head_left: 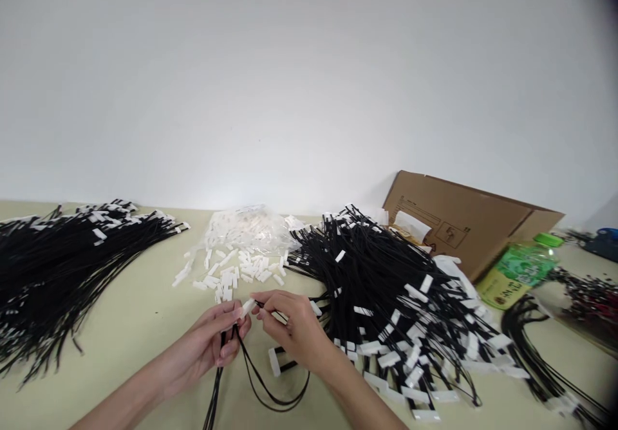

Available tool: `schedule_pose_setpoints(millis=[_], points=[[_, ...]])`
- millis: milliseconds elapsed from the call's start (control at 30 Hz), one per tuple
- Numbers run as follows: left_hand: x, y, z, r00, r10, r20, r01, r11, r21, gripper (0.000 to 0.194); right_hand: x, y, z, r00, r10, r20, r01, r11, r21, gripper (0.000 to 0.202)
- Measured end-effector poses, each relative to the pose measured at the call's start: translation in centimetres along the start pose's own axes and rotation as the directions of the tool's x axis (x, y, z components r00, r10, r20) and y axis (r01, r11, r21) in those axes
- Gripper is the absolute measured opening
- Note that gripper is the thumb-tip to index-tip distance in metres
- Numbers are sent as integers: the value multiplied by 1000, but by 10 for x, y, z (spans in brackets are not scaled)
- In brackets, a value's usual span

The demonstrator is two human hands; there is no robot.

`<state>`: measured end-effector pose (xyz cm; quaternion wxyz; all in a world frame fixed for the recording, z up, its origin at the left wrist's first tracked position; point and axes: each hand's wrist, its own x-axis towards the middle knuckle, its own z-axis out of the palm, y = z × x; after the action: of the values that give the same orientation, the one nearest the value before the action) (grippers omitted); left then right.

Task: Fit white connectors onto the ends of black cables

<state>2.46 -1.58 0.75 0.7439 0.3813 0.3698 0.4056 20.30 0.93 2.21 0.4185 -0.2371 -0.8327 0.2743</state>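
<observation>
My left hand (218, 335) is closed around a small white plastic connector housing (248, 307), held between thumb and fingers. Close beside it, my right hand (295, 326) pinches the end of a thin black wire (259, 303) at the housing's opening; whether the tip is inside I cannot tell. Black wires (214, 394) hang straight down from my left hand, and one loop (290, 408) curves below both hands. Loose white housings (255, 268) lie just beyond my fingers, in front of a clear plastic bag (244, 224) holding more of them.
A large heap of black cables with white labels (381, 275) lies right of my hands. Another black cable bundle (53, 275) spreads at the left. Farther right are a cardboard box (463, 217), a green-labelled bottle (521, 269) and a coiled cable bundle (526, 353). A wall stands behind.
</observation>
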Motion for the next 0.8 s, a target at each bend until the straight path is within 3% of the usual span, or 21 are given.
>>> schedule_pose_setpoints(millis=[800], points=[[-3,6,-1,990,-17,141,22,999,-39,17,2,-14,-7,998,-55,-5,55,998,-38,7]])
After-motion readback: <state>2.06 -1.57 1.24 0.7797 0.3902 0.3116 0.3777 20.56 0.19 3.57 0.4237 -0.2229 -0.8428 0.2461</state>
